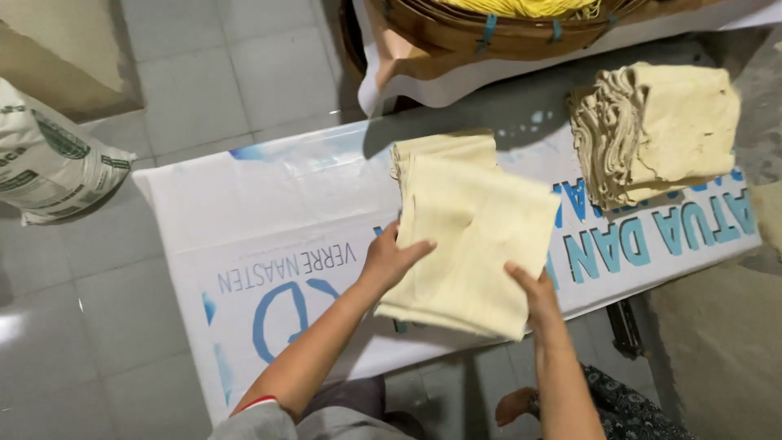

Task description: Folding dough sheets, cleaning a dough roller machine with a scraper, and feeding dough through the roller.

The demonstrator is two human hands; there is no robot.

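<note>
A folded cream cloth lies tilted on a white printed banner sheet spread on the floor. My left hand presses on the cloth's left edge, fingers spread over it. My right hand rests flat on its lower right part, near the front edge. Under the cloth, a second folded cream piece sticks out at the far side.
A thick stack of folded cream cloths sits at the sheet's right end. A woven basket with yellow material stands beyond. A white printed sack lies on the grey tiled floor at left. My bare foot shows below.
</note>
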